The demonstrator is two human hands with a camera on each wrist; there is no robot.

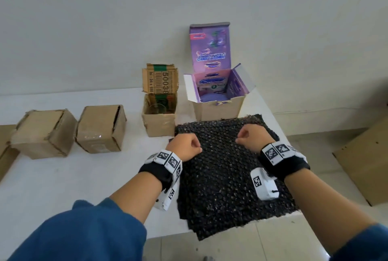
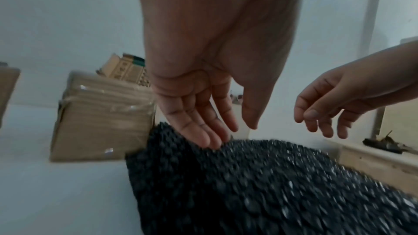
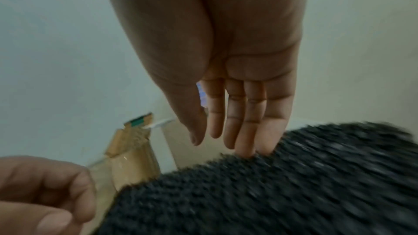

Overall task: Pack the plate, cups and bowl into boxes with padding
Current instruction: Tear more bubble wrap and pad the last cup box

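A stack of black bubble wrap sheets (image 1: 220, 168) lies on the right end of the white table (image 1: 63, 176). My left hand (image 1: 184, 147) is at its far left part, fingers pointing down and fairly straight, fingertips (image 2: 210, 140) touching the wrap (image 2: 248, 185). My right hand (image 1: 252, 137) is at the far right part, fingers straight, two fingertips (image 3: 245, 149) pressing into the wrap (image 3: 271, 185). Neither hand grips anything. Behind the wrap, a small open brown box (image 1: 159, 123) holds a clear glass cup (image 1: 156, 108). An open purple-lined box (image 1: 218, 107) holds something pale purple and round.
Two shut cardboard boxes (image 1: 44, 132) (image 1: 100, 128) stand at the left of the table. The wrap's near corner overhangs the table's front edge. Flat cardboard (image 1: 365, 166) lies on the floor to the right. A white wall backs the table.
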